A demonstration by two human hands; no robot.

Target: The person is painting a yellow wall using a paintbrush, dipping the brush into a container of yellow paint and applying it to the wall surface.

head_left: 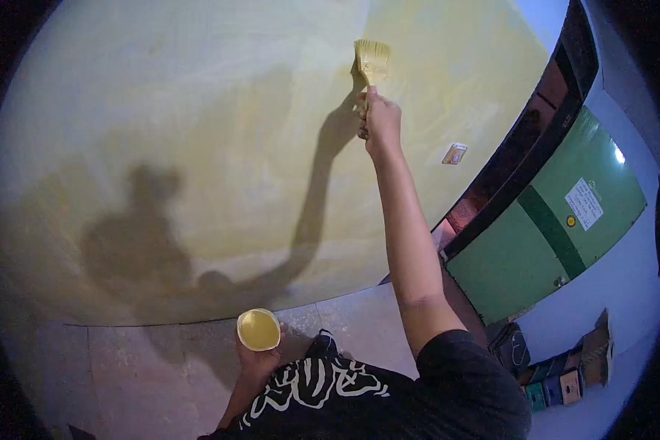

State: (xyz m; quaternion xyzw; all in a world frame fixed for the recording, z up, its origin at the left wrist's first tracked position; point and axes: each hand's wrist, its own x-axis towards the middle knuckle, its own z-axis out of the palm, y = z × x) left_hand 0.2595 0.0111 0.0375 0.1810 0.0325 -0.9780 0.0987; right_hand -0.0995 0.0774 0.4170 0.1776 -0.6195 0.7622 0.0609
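With my arm stretched up and forward, my right hand [380, 121] is closed round the handle of a wide paintbrush [372, 62]. Yellow paint coats the brush, and its bristles point upward at the wall [220, 147]; whether they touch it I cannot tell. The wall carries uneven, streaky yellow paint, stronger toward the right. Low near my body, my left hand [259, 359] grips a round paint cup [258, 330] from beneath and the side. Yellow paint shows inside its open top.
A switch plate [455, 154] sits on the wall right of my forearm. Farther right are a dark doorway [524, 139] and an open green door [565, 220] with a paper sheet. Stacked boxes [561, 378] and a dark bag [510, 348] stand at lower right. Pale tiles cover the floor [139, 367].
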